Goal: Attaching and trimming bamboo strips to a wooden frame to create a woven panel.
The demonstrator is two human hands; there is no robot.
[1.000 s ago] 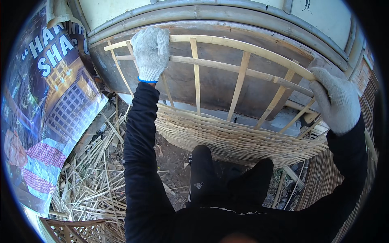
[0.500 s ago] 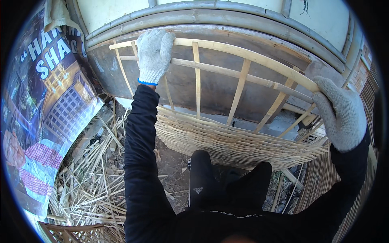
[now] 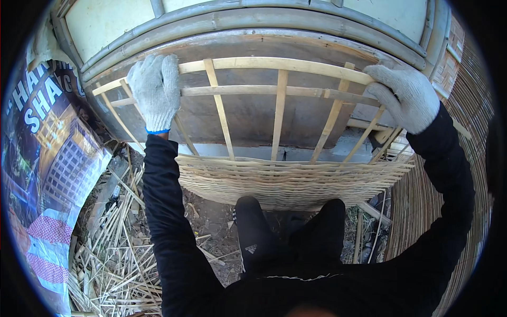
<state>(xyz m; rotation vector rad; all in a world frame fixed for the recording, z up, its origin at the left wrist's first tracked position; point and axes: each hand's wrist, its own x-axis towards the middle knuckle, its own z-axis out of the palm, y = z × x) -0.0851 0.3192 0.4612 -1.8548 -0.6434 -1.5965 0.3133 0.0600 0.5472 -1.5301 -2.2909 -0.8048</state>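
Note:
A bamboo panel stands upright before my knees. Its lower part is a dense woven band [image 3: 285,182], with bare upright slats [image 3: 280,113] rising from it. Two cross strips run over the slats, a pale top strip [image 3: 248,63] and a darker lower strip [image 3: 253,91]. My left hand [image 3: 154,92], in a grey knit glove with a blue cuff edge, is closed over the strips near the panel's left end. My right hand [image 3: 409,98], gloved too, grips the top strip's right end, thumb and fingers around it. The fingertips behind the strips are hidden.
Behind the panel is a dark wooden board [image 3: 206,124] below bamboo poles [image 3: 253,18]. A printed banner [image 3: 55,153] hangs at the left. Loose bamboo slivers [image 3: 124,264] litter the ground at lower left. A slatted mat [image 3: 422,232] lies at the right.
The panel's top strips now look more level, and their right end sits higher in view. Both hands appear further left, partly from a shifted view, keeping their grips.

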